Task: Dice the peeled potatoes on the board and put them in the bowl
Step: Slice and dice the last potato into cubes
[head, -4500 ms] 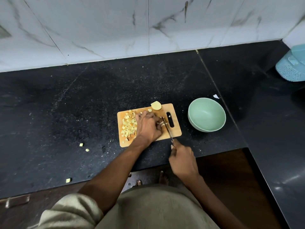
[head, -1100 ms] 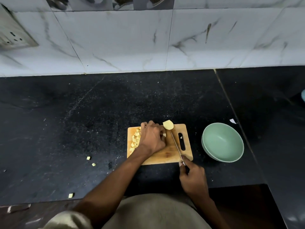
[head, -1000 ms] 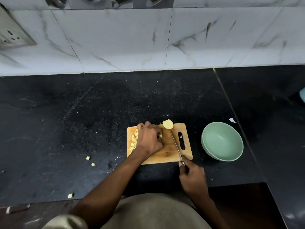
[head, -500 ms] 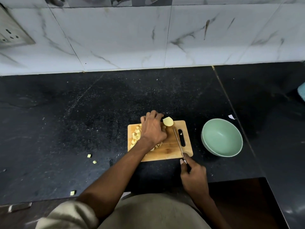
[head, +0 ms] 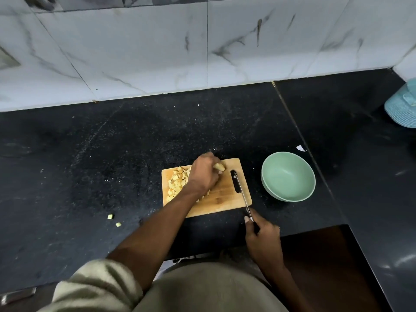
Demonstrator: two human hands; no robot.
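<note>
While the potato piece [head: 219,167] sits at the upper middle of the wooden cutting board [head: 221,199], the left hand [head: 203,175] covers it from the left, fingers curled round it and gripping. Diced potato [head: 176,182] is heaped on the board's left part, partly hidden under that hand and wrist. Knife [head: 242,192] lies along the board's right side, tip near the handle slot, blade running down-frame to the right hand [head: 262,236]; its fingers are wrapped round the handle below the board's lower right corner. Green bowl [head: 288,176] stands just right of the board, on the black bench [head: 112,165]. Two stray dice [head: 113,220] lie on the bench, lower left of the board. Pale blue basket [head: 403,106] at the right frame edge.
</note>
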